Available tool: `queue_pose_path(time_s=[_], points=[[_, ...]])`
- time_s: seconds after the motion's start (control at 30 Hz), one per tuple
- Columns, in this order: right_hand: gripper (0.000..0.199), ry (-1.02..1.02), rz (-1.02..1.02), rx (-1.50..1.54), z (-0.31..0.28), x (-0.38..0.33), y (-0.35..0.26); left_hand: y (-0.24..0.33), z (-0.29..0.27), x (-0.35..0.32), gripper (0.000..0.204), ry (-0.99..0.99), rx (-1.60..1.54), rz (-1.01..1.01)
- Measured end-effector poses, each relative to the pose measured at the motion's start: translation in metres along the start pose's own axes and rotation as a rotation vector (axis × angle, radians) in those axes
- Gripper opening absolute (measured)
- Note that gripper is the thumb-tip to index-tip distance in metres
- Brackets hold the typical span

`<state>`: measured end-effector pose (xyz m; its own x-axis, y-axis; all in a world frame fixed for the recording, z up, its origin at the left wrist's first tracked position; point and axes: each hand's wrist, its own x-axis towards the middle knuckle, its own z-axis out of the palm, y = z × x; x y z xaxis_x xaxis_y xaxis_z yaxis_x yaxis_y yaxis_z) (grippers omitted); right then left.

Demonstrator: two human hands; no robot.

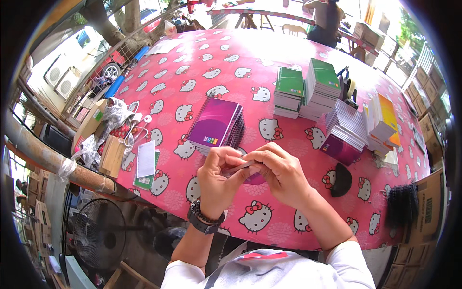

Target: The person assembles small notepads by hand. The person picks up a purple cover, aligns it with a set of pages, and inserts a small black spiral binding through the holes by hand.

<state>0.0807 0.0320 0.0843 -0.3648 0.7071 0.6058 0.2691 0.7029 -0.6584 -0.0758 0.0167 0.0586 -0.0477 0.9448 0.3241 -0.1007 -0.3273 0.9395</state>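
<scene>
Purple notebook (pixel 254 177) edge-on between left hand (pixel 219 176) and right hand (pixel 279 173), both gripping it.

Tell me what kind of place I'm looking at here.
Probably a small stationery workshop or stall, half open to the street: stacks of spiral notebooks and green pads on a pink patterned table, cardboard boxes alongside.

Both hands hide most of the thin object (pixel 239 167) (kind unclear); fan (pixel 98 232) partly cut off.

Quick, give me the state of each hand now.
Left hand: closed on a thin flat grey strip.
Right hand: fingers pinching the same strip.
</scene>
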Motion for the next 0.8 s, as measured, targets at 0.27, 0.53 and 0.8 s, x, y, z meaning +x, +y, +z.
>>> queue_pose_path(time_s=[0.27,0.53,0.8], points=[[0.009,0.285,0.29,0.479,0.007,0.077,0.02,-0.006,-0.049,0.016,0.052,0.056,-0.126,0.071],[0.017,0.468,0.434,0.214,0.083,0.083,0.155,-0.074,-0.086,0.079,0.039,0.323,0.262,0.265],[0.023,0.631,0.39,0.668,0.111,0.09,0.152,-0.086,-0.06,0.082,0.046,0.584,0.001,0.172]])
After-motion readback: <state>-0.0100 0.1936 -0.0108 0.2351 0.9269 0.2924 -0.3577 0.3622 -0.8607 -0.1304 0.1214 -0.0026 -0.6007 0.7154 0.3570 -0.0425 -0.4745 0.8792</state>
